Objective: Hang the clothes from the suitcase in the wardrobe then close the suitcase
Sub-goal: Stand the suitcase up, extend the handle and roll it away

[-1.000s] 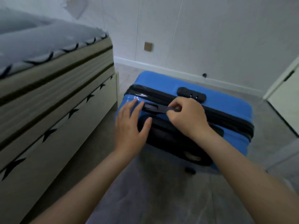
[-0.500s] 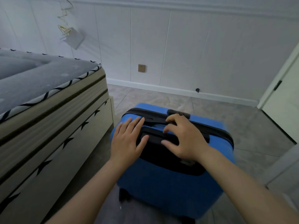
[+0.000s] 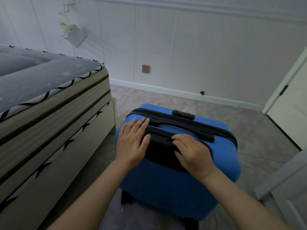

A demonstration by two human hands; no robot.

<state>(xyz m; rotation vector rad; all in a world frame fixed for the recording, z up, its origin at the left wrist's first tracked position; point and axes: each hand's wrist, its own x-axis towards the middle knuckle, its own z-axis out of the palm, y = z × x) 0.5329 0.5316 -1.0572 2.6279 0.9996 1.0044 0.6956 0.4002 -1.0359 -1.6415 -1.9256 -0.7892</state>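
A blue hard-shell suitcase [image 3: 166, 188] stands upright on the floor, zipped closed, with a black combination lock [image 3: 183, 114] and a black carry handle [image 3: 191, 128] on its top. My left hand [image 3: 131, 143] lies flat on the top left corner, fingers straight. My right hand [image 3: 192, 153] is over the black pull handle [image 3: 159, 136], its fingers curled onto the bar. No clothes and no wardrobe are in view.
A bed with a grey mattress [image 3: 49, 113] stands close on the left of the suitcase. A white door [image 3: 290, 105] is at the right edge. The panelled wall [image 3: 182, 55] with a socket [image 3: 145, 68] is behind, across grey tiled floor.
The suitcase has come from tilted to standing upright. My right hand left the zipper pull and moved to the pull handle. My left hand stayed flat on the top corner.
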